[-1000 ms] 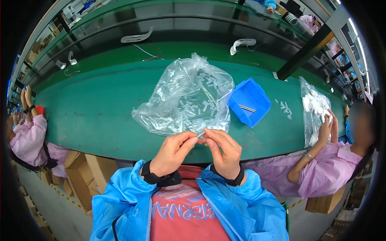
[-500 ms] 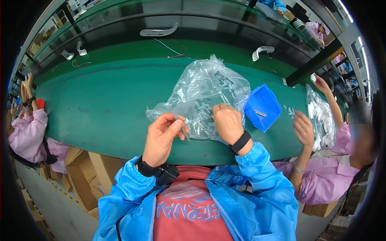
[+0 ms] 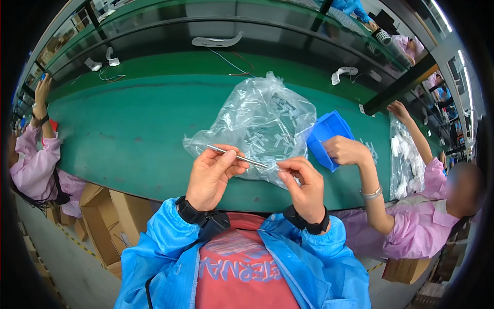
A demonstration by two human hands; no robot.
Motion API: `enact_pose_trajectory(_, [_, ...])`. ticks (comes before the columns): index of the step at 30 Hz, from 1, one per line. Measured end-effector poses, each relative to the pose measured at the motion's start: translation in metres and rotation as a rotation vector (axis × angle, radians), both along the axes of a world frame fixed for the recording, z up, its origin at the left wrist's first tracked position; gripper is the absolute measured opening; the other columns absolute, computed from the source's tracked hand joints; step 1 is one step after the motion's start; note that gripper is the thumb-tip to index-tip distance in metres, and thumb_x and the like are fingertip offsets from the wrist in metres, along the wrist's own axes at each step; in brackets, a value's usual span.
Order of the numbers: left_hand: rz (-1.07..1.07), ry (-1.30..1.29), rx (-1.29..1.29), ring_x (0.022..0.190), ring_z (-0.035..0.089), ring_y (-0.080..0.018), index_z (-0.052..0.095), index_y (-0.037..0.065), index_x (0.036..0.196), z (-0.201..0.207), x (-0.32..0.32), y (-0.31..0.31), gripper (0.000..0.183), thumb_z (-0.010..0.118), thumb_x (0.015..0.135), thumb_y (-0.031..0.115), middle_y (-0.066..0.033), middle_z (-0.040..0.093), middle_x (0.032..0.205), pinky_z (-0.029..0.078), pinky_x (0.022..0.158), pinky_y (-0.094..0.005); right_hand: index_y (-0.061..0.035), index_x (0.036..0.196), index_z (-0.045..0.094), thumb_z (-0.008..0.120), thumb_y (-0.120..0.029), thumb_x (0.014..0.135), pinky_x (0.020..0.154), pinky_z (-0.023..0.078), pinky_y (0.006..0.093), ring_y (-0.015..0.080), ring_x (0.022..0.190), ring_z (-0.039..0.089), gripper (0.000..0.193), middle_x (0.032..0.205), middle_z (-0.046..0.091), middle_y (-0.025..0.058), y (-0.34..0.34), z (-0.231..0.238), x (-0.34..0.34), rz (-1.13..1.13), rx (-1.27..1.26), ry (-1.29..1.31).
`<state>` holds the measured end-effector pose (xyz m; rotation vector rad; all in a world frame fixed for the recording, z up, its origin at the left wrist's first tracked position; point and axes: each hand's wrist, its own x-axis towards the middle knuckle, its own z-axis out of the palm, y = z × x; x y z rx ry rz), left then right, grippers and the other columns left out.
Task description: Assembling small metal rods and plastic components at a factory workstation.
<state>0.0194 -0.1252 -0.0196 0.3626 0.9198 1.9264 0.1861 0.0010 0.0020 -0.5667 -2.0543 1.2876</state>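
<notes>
My left hand (image 3: pixel 212 177) pinches a thin silvery metal rod (image 3: pixel 242 158) between thumb and fingers, its right end slanting slightly down. Close to that end, my right hand (image 3: pixel 306 188) has thumb and forefinger drawn together. Whatever it pinches there is too small to make out. Under and beyond both hands lies a crumpled clear plastic bag (image 3: pixel 234 110). Several short clear tube pieces (image 3: pixel 285 109) are spread in it.
Right of the bag stands a blue bin (image 3: pixel 329 126), with a co-worker's hand (image 3: pixel 346 150) reaching into it. More small clear pieces (image 3: pixel 371 150) and a bag of white parts (image 3: pixel 406 159) lie farther right. Wired white curved parts (image 3: pixel 218 41) line the back; a cardboard box (image 3: pixel 105 221) stands lower left.
My right hand has left the bag and come back beside the rod's end. The rod has turned from steep to nearly level. The co-worker's hand has moved left into the blue bin.
</notes>
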Motion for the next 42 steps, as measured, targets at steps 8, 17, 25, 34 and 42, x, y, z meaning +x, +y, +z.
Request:
enact_pose_trajectory(8, [-0.046, 0.012, -0.009, 0.087, 0.065, -0.0223, 0.058, 0.001, 0.102, 0.007, 0.020, 0.011, 0.013, 0.056, 0.094, 0.011, -0.0123, 0.062, 0.099, 0.054, 0.074, -0.0298, 0.0024, 0.093, 0.066, 0.067, 0.002, 0.080, 0.067, 0.049, 0.0243, 0.0134, 0.076, 0.060, 0.013, 0.091, 0.062, 0.0094, -0.003, -0.011, 0.017, -0.083, -0.172, 0.191])
enact_pose_trajectory(17, [-0.062, 0.027, 0.012, 0.088, 0.066, -0.0235, 0.058, 0.000, 0.102, 0.009, 0.027, 0.016, 0.014, 0.056, 0.093, 0.010, -0.0137, 0.063, 0.097, 0.055, 0.074, -0.0305, 0.0012, 0.091, 0.066, 0.068, 0.005, 0.077, 0.066, 0.048, 0.0258, 0.0157, 0.075, 0.061, 0.014, 0.087, 0.062, 0.0106, -0.001, -0.014, 0.022, -0.104, -0.058, 0.198])
enact_pose_trajectory(25, [-0.056, 0.037, 0.007, 0.087, 0.066, -0.0234, 0.058, -0.001, 0.102, 0.007, 0.028, 0.015, 0.014, 0.056, 0.093, 0.010, -0.0136, 0.064, 0.097, 0.056, 0.075, -0.0303, 0.0002, 0.089, 0.065, 0.069, 0.006, 0.075, 0.065, 0.049, 0.0288, 0.0211, 0.075, 0.063, 0.016, 0.086, 0.063, 0.0121, -0.002, -0.012, 0.021, -0.127, 0.087, 0.174])
enact_pose_trajectory(34, [-0.048, 0.070, -0.003, 0.086, 0.067, -0.0236, 0.058, -0.001, 0.100, 0.007, 0.028, 0.014, 0.012, 0.056, 0.093, 0.008, -0.0143, 0.064, 0.094, 0.056, 0.073, -0.0305, 0.0002, 0.086, 0.063, 0.069, 0.006, 0.074, 0.067, 0.051, 0.0311, 0.0239, 0.080, 0.065, 0.015, 0.087, 0.065, 0.0123, -0.005, -0.010, 0.020, -0.139, 0.194, 0.177])
enact_pose_trajectory(42, [-0.067, 0.143, -0.021, 0.085, 0.067, -0.0244, 0.059, -0.001, 0.099, 0.008, 0.026, 0.013, 0.010, 0.057, 0.092, 0.006, -0.0160, 0.065, 0.095, 0.057, 0.073, -0.0308, 0.0006, 0.087, 0.063, 0.069, 0.008, 0.074, 0.069, 0.051, 0.0314, 0.0247, 0.081, 0.065, 0.017, 0.088, 0.065, 0.0125, -0.005, -0.013, 0.021, -0.137, 0.223, 0.202])
